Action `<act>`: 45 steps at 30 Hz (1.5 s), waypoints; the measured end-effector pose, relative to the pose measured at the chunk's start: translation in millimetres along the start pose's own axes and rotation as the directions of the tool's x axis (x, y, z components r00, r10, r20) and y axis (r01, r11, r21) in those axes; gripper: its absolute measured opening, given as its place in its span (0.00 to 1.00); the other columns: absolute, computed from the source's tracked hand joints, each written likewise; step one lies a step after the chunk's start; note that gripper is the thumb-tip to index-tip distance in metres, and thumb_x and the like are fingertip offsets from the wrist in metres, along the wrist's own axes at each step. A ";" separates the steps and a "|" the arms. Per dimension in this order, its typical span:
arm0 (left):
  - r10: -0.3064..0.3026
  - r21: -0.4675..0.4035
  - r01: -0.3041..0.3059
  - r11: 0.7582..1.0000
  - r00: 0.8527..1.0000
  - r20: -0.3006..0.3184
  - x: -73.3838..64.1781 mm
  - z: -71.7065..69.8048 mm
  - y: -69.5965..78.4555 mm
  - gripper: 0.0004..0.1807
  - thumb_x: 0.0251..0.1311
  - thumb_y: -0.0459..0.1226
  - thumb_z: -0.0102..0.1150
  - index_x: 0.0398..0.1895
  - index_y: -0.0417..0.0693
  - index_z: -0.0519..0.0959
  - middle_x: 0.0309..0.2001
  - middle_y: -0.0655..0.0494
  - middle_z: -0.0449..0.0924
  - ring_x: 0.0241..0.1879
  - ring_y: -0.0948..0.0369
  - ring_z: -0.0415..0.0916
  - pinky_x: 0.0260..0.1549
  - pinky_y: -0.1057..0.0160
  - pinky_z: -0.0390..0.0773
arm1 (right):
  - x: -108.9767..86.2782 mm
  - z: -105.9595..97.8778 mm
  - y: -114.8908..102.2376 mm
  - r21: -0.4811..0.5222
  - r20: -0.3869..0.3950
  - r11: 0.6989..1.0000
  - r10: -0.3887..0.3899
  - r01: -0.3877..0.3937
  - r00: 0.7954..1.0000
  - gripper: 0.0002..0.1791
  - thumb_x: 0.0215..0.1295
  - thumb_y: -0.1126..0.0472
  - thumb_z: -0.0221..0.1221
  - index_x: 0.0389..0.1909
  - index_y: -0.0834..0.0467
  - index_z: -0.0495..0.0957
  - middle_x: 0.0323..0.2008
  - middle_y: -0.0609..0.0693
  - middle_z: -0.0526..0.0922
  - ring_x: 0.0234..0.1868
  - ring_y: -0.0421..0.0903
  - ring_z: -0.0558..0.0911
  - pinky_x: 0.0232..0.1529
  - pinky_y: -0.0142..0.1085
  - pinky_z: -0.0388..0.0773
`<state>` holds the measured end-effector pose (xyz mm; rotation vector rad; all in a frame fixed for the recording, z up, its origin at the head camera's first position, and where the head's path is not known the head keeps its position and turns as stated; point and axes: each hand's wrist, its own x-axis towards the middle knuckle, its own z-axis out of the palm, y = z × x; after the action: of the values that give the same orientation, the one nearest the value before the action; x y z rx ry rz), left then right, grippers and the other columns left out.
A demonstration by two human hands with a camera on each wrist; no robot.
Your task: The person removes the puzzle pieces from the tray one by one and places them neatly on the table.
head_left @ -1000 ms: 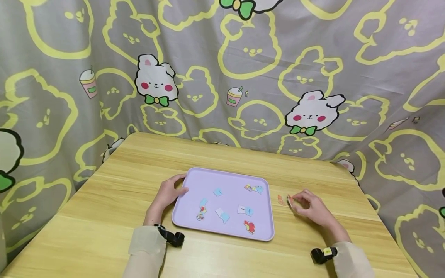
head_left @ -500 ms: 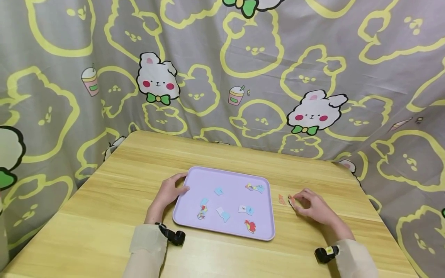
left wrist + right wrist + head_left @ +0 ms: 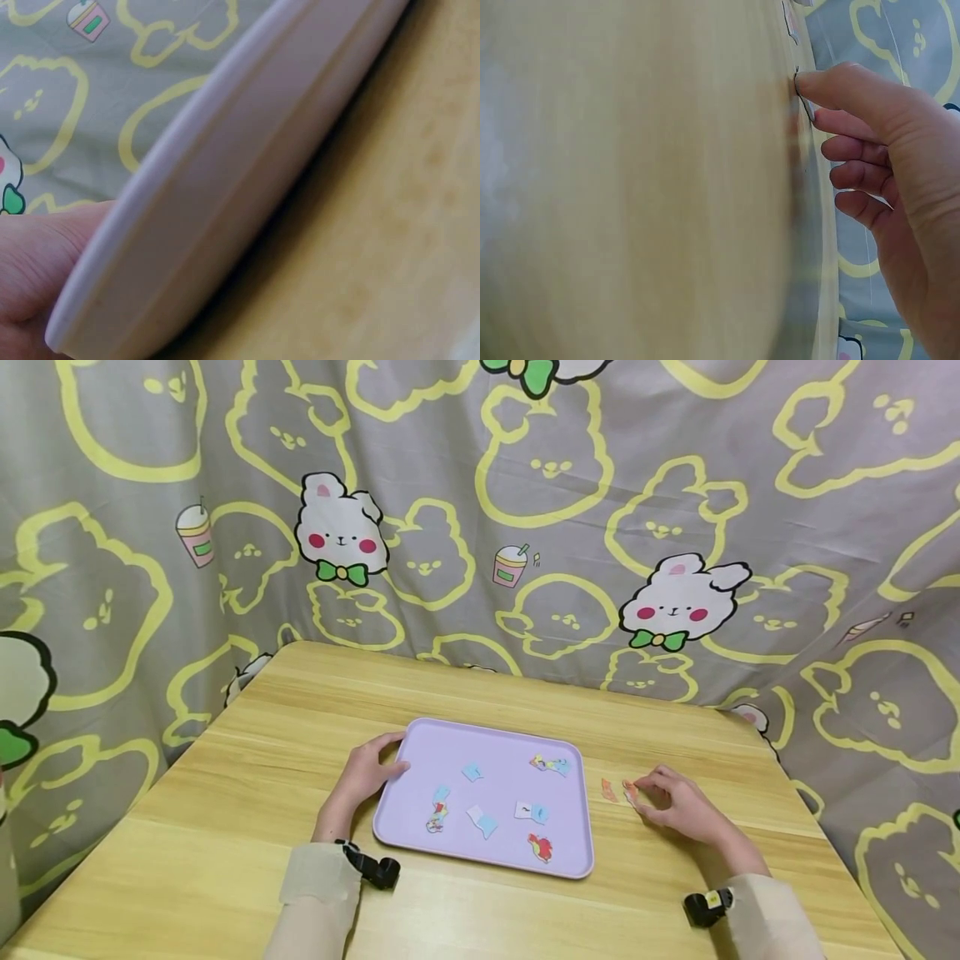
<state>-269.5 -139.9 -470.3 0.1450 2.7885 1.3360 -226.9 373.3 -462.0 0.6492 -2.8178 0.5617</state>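
Note:
A lilac tray [image 3: 480,860] lies on the wooden table. My left hand [image 3: 367,774] grips its left rim, thumb over the edge and fingers at the outer side. In the left wrist view the tray's side wall [image 3: 217,172] fills the middle, with part of the hand [image 3: 37,270] at its lower end. Right of the tray, my right hand [image 3: 678,806] pinches a thin orange-and-white paper cutout [image 3: 631,792] between thumb and index finger. It is seen edge-on in the right wrist view, where the hand [image 3: 900,165] has its other fingers curled. Another orange cutout [image 3: 608,790] lies just left of it.
Several paper pieces lie spread on the tray: a red one [image 3: 540,848], a white-and-blue one [image 3: 482,822], another white-and-blue piece [image 3: 531,812], a small blue one [image 3: 472,772], and colourful ones [image 3: 550,765] at the back right. A patterned curtain [image 3: 450,510] hangs behind the table.
The cutout in my right hand has turned from nearly edge-on to show more of its printed face. My left hand and the tray keep their places.

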 end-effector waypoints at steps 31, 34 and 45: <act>0.003 -0.005 -0.003 1.000 1.000 -0.005 1.4 -1.7 1.1 0.31 0.63 0.37 0.62 0.70 0.45 0.68 0.71 0.39 0.65 0.73 0.40 0.57 0.73 0.42 0.59 | 24.9 15.5 -40.7 0.151 -0.059 0.972 -0.173 0.180 0.983 0.19 0.54 0.63 0.71 0.47 0.62 0.82 0.36 0.49 0.78 0.30 0.41 0.73 0.27 0.26 0.73; 0.002 -0.007 -0.002 1.000 1.000 -0.002 1.7 -1.4 1.4 0.31 0.63 0.37 0.62 0.70 0.45 0.68 0.71 0.39 0.65 0.73 0.41 0.57 0.73 0.42 0.59 | 29.5 18.6 -47.4 0.153 -0.055 0.968 -0.193 0.199 0.980 0.20 0.53 0.63 0.71 0.48 0.62 0.82 0.36 0.50 0.78 0.31 0.41 0.73 0.28 0.27 0.73; 0.005 -0.009 -0.005 1.000 1.000 -0.009 0.9 1.1 -0.6 0.30 0.63 0.36 0.62 0.69 0.44 0.68 0.70 0.39 0.66 0.73 0.40 0.58 0.73 0.42 0.60 | 42.8 25.7 -76.7 0.151 0.050 0.974 -0.179 0.170 0.983 0.23 0.54 0.58 0.71 0.51 0.61 0.81 0.41 0.49 0.78 0.36 0.40 0.72 0.34 0.29 0.75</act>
<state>-270.3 -139.3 -471.5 0.1459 2.7907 1.3542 -232.6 282.8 -449.4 0.9480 -2.7572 0.7313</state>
